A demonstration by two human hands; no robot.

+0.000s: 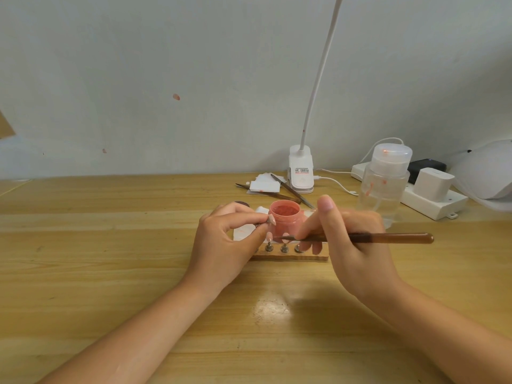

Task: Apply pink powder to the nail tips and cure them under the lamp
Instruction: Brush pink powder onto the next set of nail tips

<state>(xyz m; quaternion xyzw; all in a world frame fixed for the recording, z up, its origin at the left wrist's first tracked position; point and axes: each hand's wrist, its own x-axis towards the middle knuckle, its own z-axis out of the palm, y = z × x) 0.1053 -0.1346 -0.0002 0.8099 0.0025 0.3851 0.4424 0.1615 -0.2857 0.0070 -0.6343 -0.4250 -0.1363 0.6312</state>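
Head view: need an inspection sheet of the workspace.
Surface: wooden table, worn.
Job's things: open pink powder jar; wooden nail stand; curing lamp far right.
Clutter: clear pump bottle, spare brushes, white pads.
Hands: left hand pinches a nail tip; right hand holds a brush.
Cables: white lead, power strip.
Surroundings: stained wall, clip lamp.

Coral-pink powder jar; brown brush; tan wood-grain table (white lamp).
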